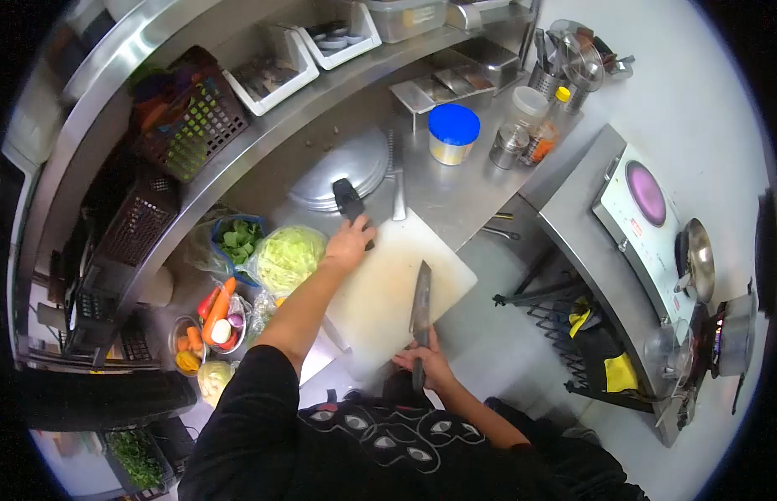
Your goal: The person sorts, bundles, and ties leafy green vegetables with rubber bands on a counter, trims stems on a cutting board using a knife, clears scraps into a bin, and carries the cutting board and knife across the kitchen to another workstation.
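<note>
My left hand [349, 244] reaches past the far left edge of the white cutting board [376, 292]. Its fingers are closed around a black tool [347, 198] whose exact kind I cannot make out. A stacked pair of round metal lids or pans [326, 179] lies just beyond it. Close to my body, my right hand [428, 364] grips a kitchen knife [421, 301] by its dark handle, the blade pointing away over the board's right part. Left of my left forearm sit a lettuce [290, 257] and a bowl with a carrot [219, 311] and other vegetables.
A blue-lidded tub [454, 132], a yellow-capped bottle [543, 138] and a metal-handled tool [398, 188] stand or lie at the back. A shelf [322, 96] with bins overhangs the counter. To the right, a side table holds an induction cooker [643, 225] and a pan [699, 259].
</note>
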`<state>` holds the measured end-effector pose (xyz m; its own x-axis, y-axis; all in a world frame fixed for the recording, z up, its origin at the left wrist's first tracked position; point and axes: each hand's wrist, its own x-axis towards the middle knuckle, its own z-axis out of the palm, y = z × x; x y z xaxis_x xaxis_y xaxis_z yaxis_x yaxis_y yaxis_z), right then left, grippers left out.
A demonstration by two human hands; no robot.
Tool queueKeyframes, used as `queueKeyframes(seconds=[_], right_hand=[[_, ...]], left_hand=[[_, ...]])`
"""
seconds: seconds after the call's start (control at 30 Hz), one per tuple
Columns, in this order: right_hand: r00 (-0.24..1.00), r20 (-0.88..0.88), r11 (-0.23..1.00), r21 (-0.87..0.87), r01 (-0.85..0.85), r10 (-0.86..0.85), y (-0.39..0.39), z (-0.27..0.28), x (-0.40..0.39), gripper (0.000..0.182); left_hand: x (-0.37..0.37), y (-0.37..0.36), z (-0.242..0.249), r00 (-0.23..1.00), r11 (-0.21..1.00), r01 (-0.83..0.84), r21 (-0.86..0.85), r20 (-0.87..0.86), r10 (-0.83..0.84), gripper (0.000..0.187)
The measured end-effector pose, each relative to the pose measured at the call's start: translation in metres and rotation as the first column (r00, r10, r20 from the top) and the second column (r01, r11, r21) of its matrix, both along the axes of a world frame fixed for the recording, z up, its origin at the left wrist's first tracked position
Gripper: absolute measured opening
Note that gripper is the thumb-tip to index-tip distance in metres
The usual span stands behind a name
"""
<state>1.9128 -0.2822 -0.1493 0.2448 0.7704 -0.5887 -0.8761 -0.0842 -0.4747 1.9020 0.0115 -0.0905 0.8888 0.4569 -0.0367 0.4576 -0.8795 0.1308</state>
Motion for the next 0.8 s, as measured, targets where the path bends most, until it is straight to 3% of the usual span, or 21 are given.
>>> queueKeyframes(seconds=[0.1,0.13,0.17,0.2,0.23,0.27,0.3,0.33,0.4,0.5,0.57,0.6,0.67,0.77,0.8], right_hand=[[0.988,0.097,0.993,-0.034,-0.115,0.118,0.017,-0.030,0.013,0.078],[0.984,0.101,0.987,-0.089,-0.135,0.144,0.024,-0.041,0.016,0.076],[0.913,0.275,0.943,-0.226,-0.243,0.302,0.038,-0.025,0.024,0.078],[0.935,0.251,0.960,-0.186,-0.209,0.252,0.044,-0.030,0.025,0.083],[0.929,0.325,0.975,-0.190,-0.120,0.177,0.048,-0.034,0.026,0.087],[0.897,0.407,0.968,-0.237,-0.080,0.174,0.058,-0.042,0.031,0.085],[0.856,0.485,0.957,-0.287,-0.037,0.179,0.067,-0.049,0.036,0.084],[0.810,0.555,0.941,-0.337,0.010,0.190,0.075,-0.055,0.040,0.084],[0.817,0.547,0.921,-0.385,0.052,0.183,0.083,-0.033,0.047,0.079],[0.756,0.618,0.884,-0.452,0.118,0.215,0.096,-0.029,0.049,0.076],[0.669,0.724,0.874,-0.422,0.242,0.165,0.101,-0.040,0.047,0.075],[0.693,0.704,0.888,-0.405,0.217,0.152,0.098,-0.041,0.048,0.072],[0.738,0.661,0.912,-0.374,0.166,0.137,0.085,-0.021,0.055,0.067],[0.589,0.806,0.904,-0.297,0.307,0.065,0.076,-0.029,0.053,0.057],[0.447,0.891,0.866,-0.284,0.412,0.080,0.071,-0.031,0.047,0.055]], left_hand=[[-0.003,0.005,-0.005,0.999,0.998,-0.037,-0.041,0.028,0.039,0.026],[-0.006,0.006,-0.006,0.992,1.000,-0.004,-0.031,0.125,0.008,0.022],[-0.009,0.012,-0.017,0.984,0.998,0.012,-0.067,0.179,0.001,0.020],[-0.007,0.020,-0.031,0.995,0.999,0.004,-0.050,0.099,0.001,0.023],[0.000,0.011,-0.020,0.997,0.995,-0.071,-0.077,0.009,0.071,0.028],[0.002,0.000,-0.011,0.998,0.998,-0.057,-0.030,0.032,0.058,0.032],[0.007,-0.007,-0.001,0.996,0.997,-0.069,-0.016,-0.050,0.068,0.037],[0.012,-0.018,0.009,0.992,0.993,-0.042,0.112,-0.113,0.055,0.043],[0.001,-0.028,-0.003,0.998,0.967,-0.058,0.246,0.021,0.055,0.049],[-0.022,-0.051,-0.002,0.992,0.869,0.067,0.490,0.058,-0.109,0.051],[-0.036,-0.062,-0.001,0.976,0.979,0.082,0.189,0.183,-0.117,0.052],[-0.043,-0.067,-0.001,0.966,0.994,0.103,0.028,0.237,-0.107,0.053],[-0.060,-0.072,-0.005,0.960,0.995,0.071,-0.065,0.277,-0.051,0.052],[-0.080,-0.073,-0.013,0.945,0.981,0.005,-0.195,0.321,0.060,0.050],[-0.091,-0.074,-0.017,0.936,0.971,-0.042,-0.235,0.330,0.121,0.049]])
